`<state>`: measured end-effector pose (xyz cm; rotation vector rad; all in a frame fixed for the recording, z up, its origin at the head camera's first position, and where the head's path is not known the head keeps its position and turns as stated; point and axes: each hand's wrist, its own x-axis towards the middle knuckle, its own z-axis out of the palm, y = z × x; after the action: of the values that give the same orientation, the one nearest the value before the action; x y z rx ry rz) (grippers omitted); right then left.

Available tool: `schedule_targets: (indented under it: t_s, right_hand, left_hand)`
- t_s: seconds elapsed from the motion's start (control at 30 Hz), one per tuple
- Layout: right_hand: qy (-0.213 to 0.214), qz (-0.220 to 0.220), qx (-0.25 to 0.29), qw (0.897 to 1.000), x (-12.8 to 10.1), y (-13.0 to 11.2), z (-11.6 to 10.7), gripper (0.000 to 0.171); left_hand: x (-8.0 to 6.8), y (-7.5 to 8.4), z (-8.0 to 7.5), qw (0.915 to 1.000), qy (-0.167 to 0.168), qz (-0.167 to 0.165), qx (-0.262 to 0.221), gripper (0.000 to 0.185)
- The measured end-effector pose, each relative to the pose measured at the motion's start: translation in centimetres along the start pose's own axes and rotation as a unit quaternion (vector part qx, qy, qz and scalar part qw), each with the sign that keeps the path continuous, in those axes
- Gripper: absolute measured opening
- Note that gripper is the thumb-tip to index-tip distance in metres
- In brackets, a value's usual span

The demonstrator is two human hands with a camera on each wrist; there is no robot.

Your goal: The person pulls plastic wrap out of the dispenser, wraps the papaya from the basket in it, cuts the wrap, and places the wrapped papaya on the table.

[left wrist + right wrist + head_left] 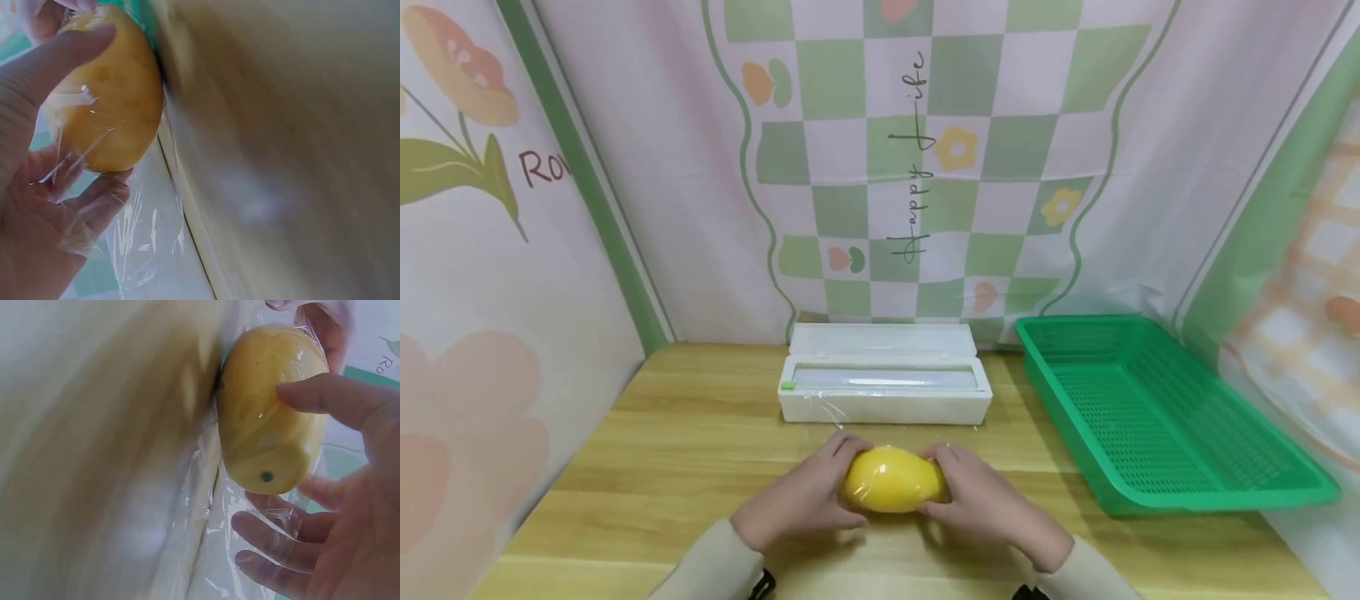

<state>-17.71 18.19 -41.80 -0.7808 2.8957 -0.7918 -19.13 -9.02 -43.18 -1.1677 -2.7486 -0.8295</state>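
A smooth yellow mango (892,479), covered in clear cling film (140,231), is held just in front of the white wrap box. My left hand (808,496) grips its left end, with the thumb on the near side and fingers round the far side. At the other end my right hand (977,500) holds it the same way. In the right wrist view, a small dark spot marks one end of the mango (272,412). Loose film hangs about the fingers and reaches toward the box.
Behind the hands stands the white cling film box (883,407), its lid raised and a roll inside; a small green slider sits at its left. A green plastic basket (1120,497) is at the right of the wooden table (647,467). Patterned curtains enclose the back and sides.
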Motion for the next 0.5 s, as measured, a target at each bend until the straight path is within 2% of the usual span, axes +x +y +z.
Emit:
schedule_targets:
  t_s: [0.1,0.3,0.5]
  right_hand:
    - [-0.012,0.0,-0.01,1.0,0.1,-0.1,-0.3,0.063]
    - [-0.006,0.007,-0.065,0.998,0.7,-0.9,-0.5,0.089]
    - [0.008,0.036,-0.094,0.995,1.7,-1.4,-0.2,0.079]
  left_hand:
    - [0.3,-0.3,0.2,1.0,0.005,-0.004,-0.007,0.09]
    - [0.9,-0.5,0.2,0.9996,0.001,-0.027,0.0,0.093]
    - [1.7,-0.7,0.4,0.9991,0.003,-0.036,0.023,0.086]
